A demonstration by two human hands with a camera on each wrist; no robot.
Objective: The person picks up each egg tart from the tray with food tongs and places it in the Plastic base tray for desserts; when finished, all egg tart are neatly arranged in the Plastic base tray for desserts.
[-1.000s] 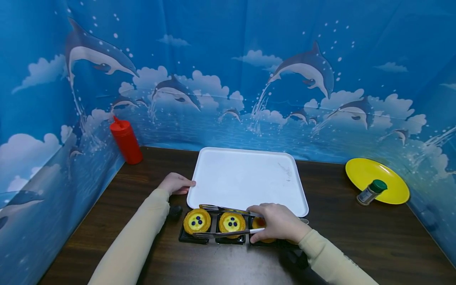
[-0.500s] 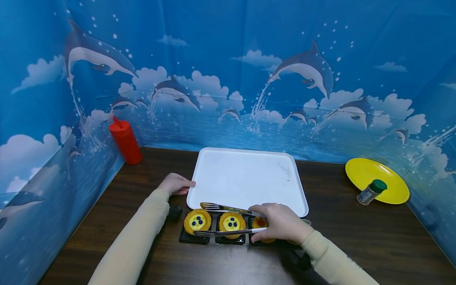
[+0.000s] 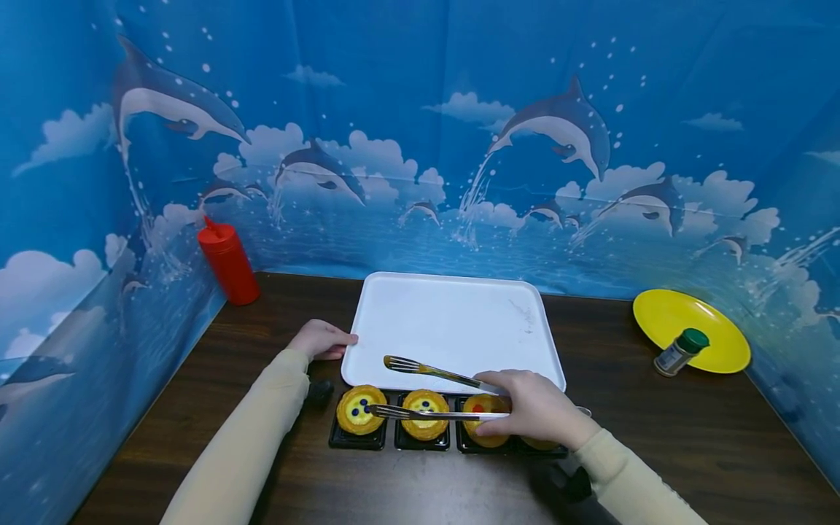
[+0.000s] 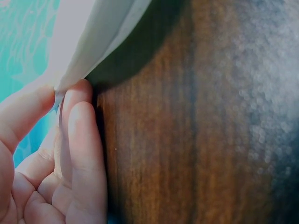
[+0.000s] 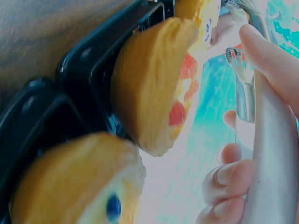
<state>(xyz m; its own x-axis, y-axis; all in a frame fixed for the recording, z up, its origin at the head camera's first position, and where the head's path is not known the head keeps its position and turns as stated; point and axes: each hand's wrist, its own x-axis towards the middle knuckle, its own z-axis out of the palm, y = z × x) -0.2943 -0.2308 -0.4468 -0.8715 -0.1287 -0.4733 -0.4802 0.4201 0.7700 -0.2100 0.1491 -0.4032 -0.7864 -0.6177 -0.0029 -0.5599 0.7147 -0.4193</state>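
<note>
My left hand (image 3: pixel 321 340) pinches the left rim of a white tray (image 3: pixel 453 321); in the left wrist view the thumb lies above the rim (image 4: pixel 86 60) and fingers beneath it. My right hand (image 3: pixel 534 407) grips fork-tipped metal tongs (image 3: pixel 440 373), their arms spread and pointing left. Nothing sits between the tips. Below them, a row of tarts lies in small black plastic trays (image 3: pixel 357 441): a blueberry tart (image 3: pixel 354 419), another blueberry tart (image 3: pixel 425 432) partly crossed by the lower arm, a red-fruit tart (image 3: pixel 492 440), and a blueberry-topped tart (image 5: pixel 70 186) mostly hidden under my right hand.
A red squeeze bottle (image 3: pixel 230 264) stands at the back left. On the right, a green-capped shaker (image 3: pixel 679 354) stands before a yellow plate (image 3: pixel 682 321). A dolphin-print cloth (image 3: pixel 420 131) hangs behind the dark wooden table (image 3: pixel 394 488).
My right hand has shifted right with the tongs, and their tips have drawn back from the leftmost tart. The upper arm now overlaps the tray more. The left hand keeps its hold.
</note>
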